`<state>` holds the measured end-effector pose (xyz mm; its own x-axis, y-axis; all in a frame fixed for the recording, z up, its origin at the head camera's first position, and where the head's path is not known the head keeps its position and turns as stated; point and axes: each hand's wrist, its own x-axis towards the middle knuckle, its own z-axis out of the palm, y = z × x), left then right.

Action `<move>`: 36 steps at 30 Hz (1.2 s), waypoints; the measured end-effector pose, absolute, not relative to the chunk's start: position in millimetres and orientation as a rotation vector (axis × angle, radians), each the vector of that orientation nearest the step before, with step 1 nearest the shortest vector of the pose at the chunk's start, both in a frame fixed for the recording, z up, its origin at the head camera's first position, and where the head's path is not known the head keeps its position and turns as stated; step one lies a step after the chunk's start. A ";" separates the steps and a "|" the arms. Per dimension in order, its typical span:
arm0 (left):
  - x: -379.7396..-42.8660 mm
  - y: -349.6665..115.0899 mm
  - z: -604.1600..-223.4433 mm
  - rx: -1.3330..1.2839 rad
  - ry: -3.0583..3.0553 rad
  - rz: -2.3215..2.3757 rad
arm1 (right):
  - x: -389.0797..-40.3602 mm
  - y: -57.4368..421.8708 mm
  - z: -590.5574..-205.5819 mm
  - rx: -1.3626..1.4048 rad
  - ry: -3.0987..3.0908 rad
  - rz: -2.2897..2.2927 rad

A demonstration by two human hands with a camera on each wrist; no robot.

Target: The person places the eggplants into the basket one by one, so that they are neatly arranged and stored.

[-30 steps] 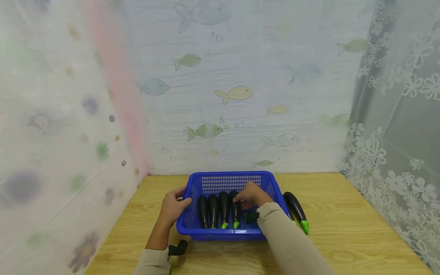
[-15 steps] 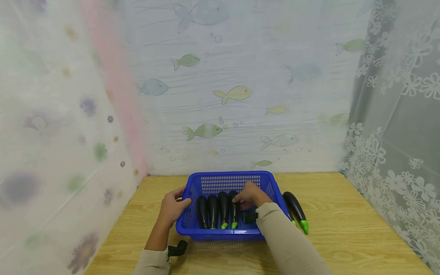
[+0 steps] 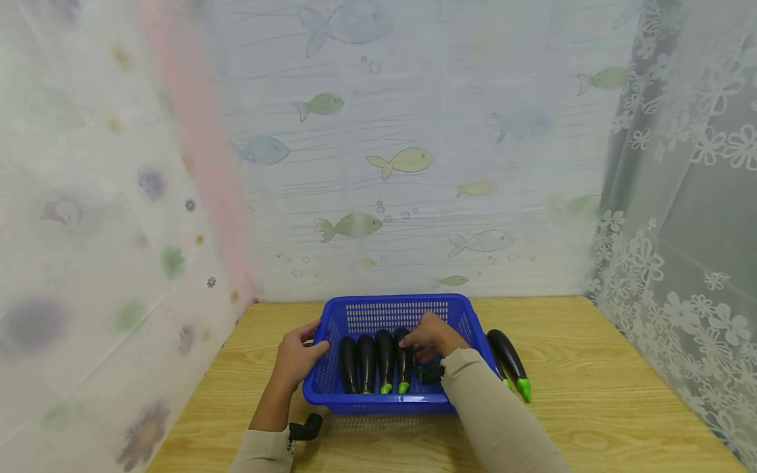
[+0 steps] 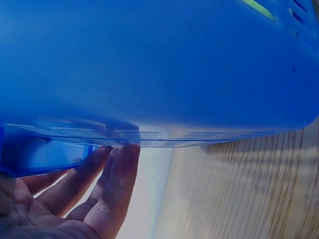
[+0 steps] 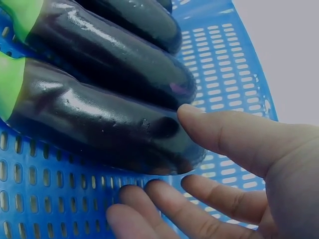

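Observation:
My left hand (image 3: 298, 355) holds the left rim of a blue plastic basket (image 3: 390, 398), its thumb over the edge. In the left wrist view, the fingers (image 4: 117, 186) reach up to the basket's rim from outside. Several dark eggplants with green stem ends stand side by side in the basket. My right hand (image 3: 434, 336) is inside, at the rightmost eggplant (image 3: 405, 364). In the right wrist view, its thumb touches the rounded end of that eggplant (image 5: 104, 119). The other fingers (image 5: 209, 226) lie loosely bent beside it, with a visible gap.
More eggplants (image 3: 510, 358) lie on the wooden table (image 3: 568, 355) just right of the basket. A white sheet with fish prints (image 3: 414, 256) hangs behind the table. Patterned sheets also hang at the left and right sides.
The rightmost eggplant's green end has shifted very slightly left. Both hands and the basket stay practically where they were.

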<state>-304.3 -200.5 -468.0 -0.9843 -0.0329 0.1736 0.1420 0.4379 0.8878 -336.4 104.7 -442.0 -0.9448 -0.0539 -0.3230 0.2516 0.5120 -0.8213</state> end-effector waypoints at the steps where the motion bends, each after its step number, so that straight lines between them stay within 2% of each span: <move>1: -304.4 -200.5 -468.0 -0.095 -2.521 -1.581 | -335.8 104.4 -441.5 0.166 2.451 -1.402; 19: -303.5 -199.8 -467.1 -0.087 -2.526 -1.581 | -335.4 106.4 -436.1 0.140 2.506 -1.351; 36: -305.2 -200.1 -467.0 -0.095 -2.511 -1.602 | -322.4 115.4 -398.4 -0.016 2.669 -1.328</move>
<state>-305.2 -200.1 -467.0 -0.9850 -0.0331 0.1693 0.1395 0.4239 0.8949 -322.4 115.4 -398.4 -0.9871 -0.0810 -0.1380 0.0613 0.6055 -0.7935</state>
